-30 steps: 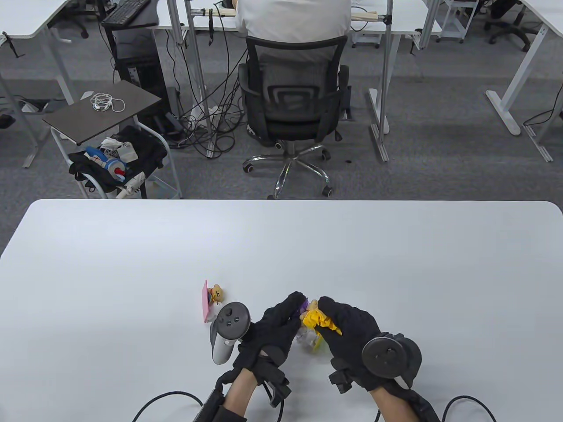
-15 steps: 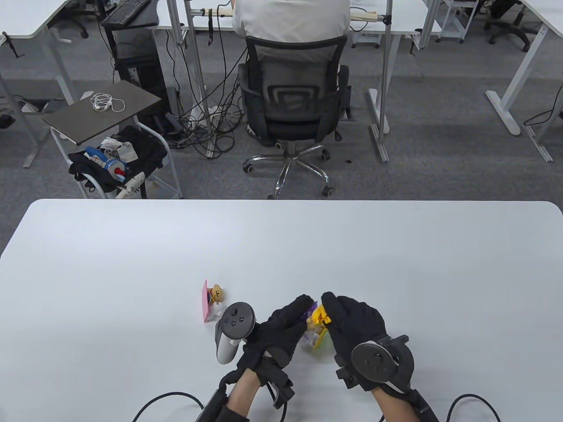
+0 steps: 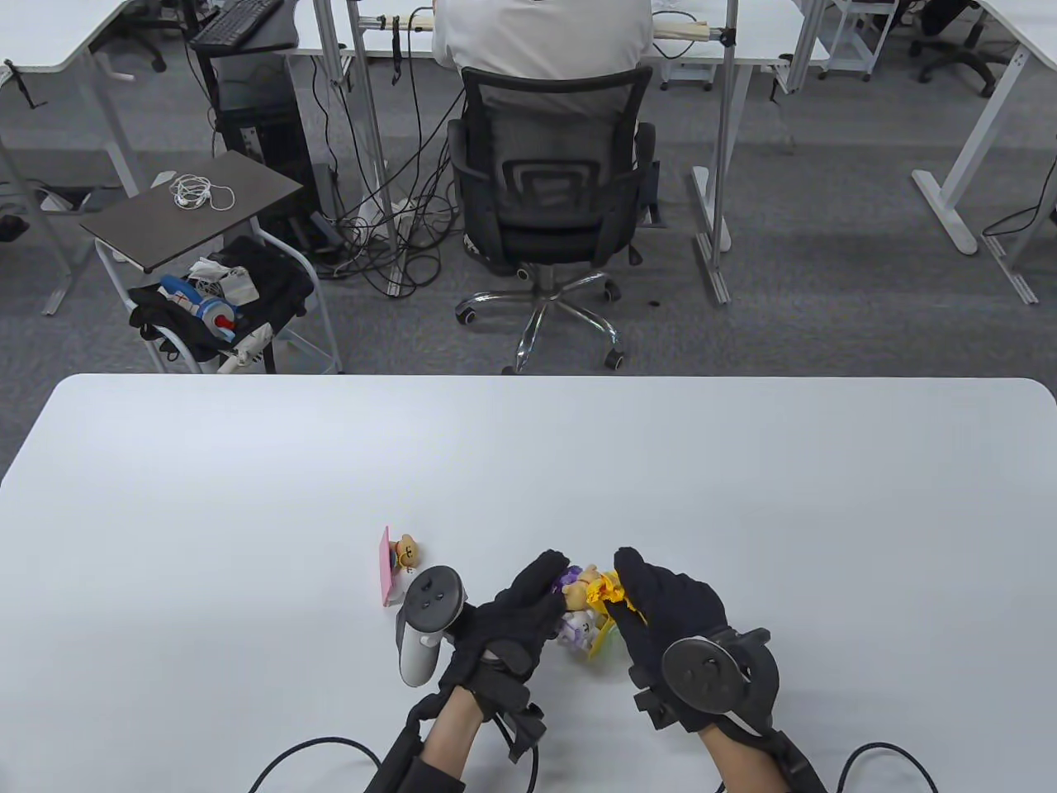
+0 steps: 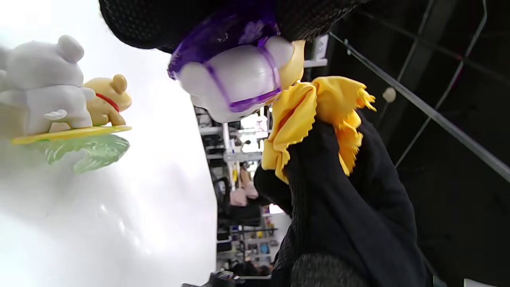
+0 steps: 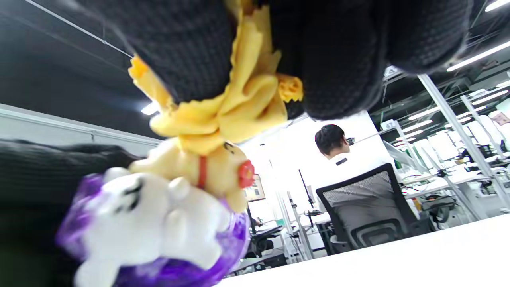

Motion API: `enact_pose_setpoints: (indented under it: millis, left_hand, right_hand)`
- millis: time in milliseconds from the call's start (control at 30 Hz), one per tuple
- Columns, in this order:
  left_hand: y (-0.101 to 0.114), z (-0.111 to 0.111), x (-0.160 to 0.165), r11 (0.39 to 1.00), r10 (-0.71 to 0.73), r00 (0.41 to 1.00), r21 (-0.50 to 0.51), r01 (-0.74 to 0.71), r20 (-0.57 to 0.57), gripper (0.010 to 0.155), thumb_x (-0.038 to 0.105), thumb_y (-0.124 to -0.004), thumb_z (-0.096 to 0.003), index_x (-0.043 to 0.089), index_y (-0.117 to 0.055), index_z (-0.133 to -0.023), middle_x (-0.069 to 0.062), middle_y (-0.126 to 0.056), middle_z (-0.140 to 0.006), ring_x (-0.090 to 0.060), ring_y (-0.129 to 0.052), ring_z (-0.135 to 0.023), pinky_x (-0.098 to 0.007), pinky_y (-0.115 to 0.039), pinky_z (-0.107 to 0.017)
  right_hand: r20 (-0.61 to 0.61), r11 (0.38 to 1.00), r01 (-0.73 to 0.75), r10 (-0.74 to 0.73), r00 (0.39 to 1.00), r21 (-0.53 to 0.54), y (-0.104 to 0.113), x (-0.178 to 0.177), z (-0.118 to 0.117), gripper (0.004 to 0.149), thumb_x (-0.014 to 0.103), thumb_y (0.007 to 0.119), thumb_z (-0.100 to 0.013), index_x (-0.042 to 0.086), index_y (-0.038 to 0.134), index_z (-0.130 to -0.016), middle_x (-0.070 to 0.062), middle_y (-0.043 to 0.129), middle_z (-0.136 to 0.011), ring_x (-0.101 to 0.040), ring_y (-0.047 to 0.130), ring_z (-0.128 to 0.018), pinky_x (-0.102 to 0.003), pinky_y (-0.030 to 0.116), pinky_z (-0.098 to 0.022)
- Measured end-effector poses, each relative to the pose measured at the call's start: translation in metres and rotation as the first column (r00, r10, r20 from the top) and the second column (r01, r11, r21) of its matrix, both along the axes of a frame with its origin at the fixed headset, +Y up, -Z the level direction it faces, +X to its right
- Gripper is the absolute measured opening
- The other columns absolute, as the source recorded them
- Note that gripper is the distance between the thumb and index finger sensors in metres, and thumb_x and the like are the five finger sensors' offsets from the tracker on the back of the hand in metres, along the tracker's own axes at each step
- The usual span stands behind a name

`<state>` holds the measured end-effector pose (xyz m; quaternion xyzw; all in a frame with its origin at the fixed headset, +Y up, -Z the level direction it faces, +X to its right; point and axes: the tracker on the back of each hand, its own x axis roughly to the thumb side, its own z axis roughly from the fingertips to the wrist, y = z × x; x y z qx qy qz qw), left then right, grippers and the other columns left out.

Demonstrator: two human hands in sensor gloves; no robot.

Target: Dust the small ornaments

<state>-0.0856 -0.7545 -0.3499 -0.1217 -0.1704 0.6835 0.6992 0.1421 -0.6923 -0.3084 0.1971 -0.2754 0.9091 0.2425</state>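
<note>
Pink-backed ornament w/ a small tan bear figure [image 3: 398, 563] stands on the white tabletop [image 3: 248, 496], just left of the left-hand tracker. Left hand [image 3: 519, 615] is curled round a purple-and-white figurine w/ a tan bear on top [image 3: 575, 584], gripping it up off the tabletop at front centre. Below, betw. the two hands, a white-and-tan animal ornament on a yellow disc w/ clear green base [image 4: 59, 115] sits on the tabletop. Right hand [image 3: 665, 607] pinches a crumpled yellow cloth [image 3: 609, 591] in its fingertips [image 5: 191, 52]; cloth is touching the held figurine's tan bear.
</note>
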Motion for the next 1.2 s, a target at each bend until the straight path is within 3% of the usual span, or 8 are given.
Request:
enact_pose_setpoints:
  millis: [167, 333, 533, 700, 800, 933, 1100, 1200]
  left_hand:
    - [-0.005, 0.002, -0.004, 0.976, 0.181, 0.983, -0.117, -0.185, -0.041, 0.06, 0.037, -0.056, -0.0596, 0.021, -0.027, -0.11, -0.012, -0.064, -0.101, -0.037, -0.067, -0.092, -0.04, -0.074, -0.062]
    - [-0.008, 0.001, -0.005, 0.931, 0.331, 0.943, -0.152, -0.331, -0.027, 0.06, 0.038, -0.053, -0.0603, 0.021, -0.024, -0.11, -0.011, -0.062, -0.101, -0.036, -0.067, -0.092, -0.038, -0.074, -0.063]
    - [-0.003, 0.002, -0.001, 0.947, 0.287, 0.958, -0.152, -0.283, 0.004, 0.057, 0.037, -0.054, -0.0595, 0.017, -0.034, -0.109, -0.014, -0.073, -0.095, -0.035, -0.077, -0.084, -0.038, -0.079, -0.057]
    - [-0.009, 0.003, -0.005, 0.91, 0.365, 0.93, -0.195, -0.365, -0.035, 0.056, 0.038, -0.052, -0.0603, 0.02, -0.033, -0.11, -0.011, -0.073, -0.096, -0.033, -0.077, -0.085, -0.039, -0.078, -0.057]
    - [-0.011, 0.004, -0.007, 0.922, 0.329, 0.942, -0.193, -0.335, -0.066, 0.056, 0.038, -0.051, -0.0606, 0.021, -0.03, -0.11, -0.009, -0.07, -0.099, -0.032, -0.075, -0.088, -0.038, -0.078, -0.059]
    - [-0.01, 0.005, -0.003, 0.876, 0.428, 0.902, -0.222, -0.428, -0.047, 0.056, 0.038, -0.049, -0.0607, 0.021, -0.028, -0.11, -0.01, -0.068, -0.098, -0.033, -0.074, -0.087, -0.037, -0.077, -0.061]
    - [-0.01, 0.006, -0.013, 0.826, 0.51, 0.856, -0.228, -0.515, -0.084, 0.056, 0.039, -0.048, -0.0604, 0.02, -0.028, -0.109, -0.01, -0.07, -0.096, -0.032, -0.074, -0.085, -0.037, -0.076, -0.062]
    - [-0.009, 0.005, -0.011, 0.834, 0.505, 0.862, -0.23, -0.502, -0.05, 0.056, 0.039, -0.049, -0.0598, 0.02, -0.032, -0.109, -0.01, -0.073, -0.094, -0.032, -0.077, -0.083, -0.038, -0.078, -0.06]
  right_hand:
    - [-0.106, 0.994, -0.095, 0.101, 0.989, 0.063, -0.004, -0.024, 0.011, 0.046, 0.028, 0.089, -0.047, 0.031, 0.083, -0.092, -0.014, 0.086, -0.089, -0.029, 0.098, -0.061, -0.055, 0.078, -0.056]
    - [-0.213, 0.991, 0.074, -0.096, 0.972, -0.111, -0.011, -0.025, 0.004, 0.057, 0.043, 0.082, -0.048, 0.031, 0.071, -0.103, -0.02, 0.067, -0.105, -0.039, 0.086, -0.08, -0.059, 0.072, -0.061]
    - [-0.17, 0.992, 0.121, -0.124, 0.978, -0.027, -0.006, -0.011, 0.0, 0.049, 0.039, 0.084, -0.046, 0.03, 0.081, -0.094, -0.014, 0.086, -0.081, -0.024, 0.095, -0.052, -0.053, 0.079, -0.052]
    - [-0.073, 0.997, 0.07, -0.073, 0.995, -0.042, -0.008, -0.002, -0.005, 0.049, 0.036, 0.088, -0.046, 0.025, 0.083, -0.093, -0.015, 0.089, -0.077, -0.024, 0.096, -0.046, -0.053, 0.08, -0.05]
    - [-0.16, 0.993, 0.118, -0.118, 0.98, -0.015, -0.001, -0.013, 0.005, 0.053, 0.036, 0.088, -0.045, 0.019, 0.078, -0.094, -0.014, 0.09, -0.076, -0.022, 0.097, -0.045, -0.051, 0.082, -0.048]
    - [-0.181, 0.996, -0.043, 0.056, 0.982, 0.08, -0.001, -0.033, 0.019, 0.05, 0.038, 0.088, -0.045, 0.028, 0.077, -0.093, -0.009, 0.088, -0.081, -0.022, 0.097, -0.049, -0.052, 0.081, -0.051]
    - [-0.117, 0.999, -0.027, 0.023, 0.993, -0.03, -0.011, -0.021, 0.001, 0.049, 0.038, 0.09, -0.045, 0.024, 0.082, -0.091, -0.011, 0.091, -0.075, -0.02, 0.096, -0.041, -0.051, 0.082, -0.048]
    - [-0.073, 0.953, 0.25, -0.265, 0.962, -0.169, -0.008, -0.005, -0.009, 0.051, 0.038, 0.087, -0.047, 0.018, 0.079, -0.093, -0.013, 0.092, -0.072, -0.019, 0.096, -0.037, -0.05, 0.083, -0.045]
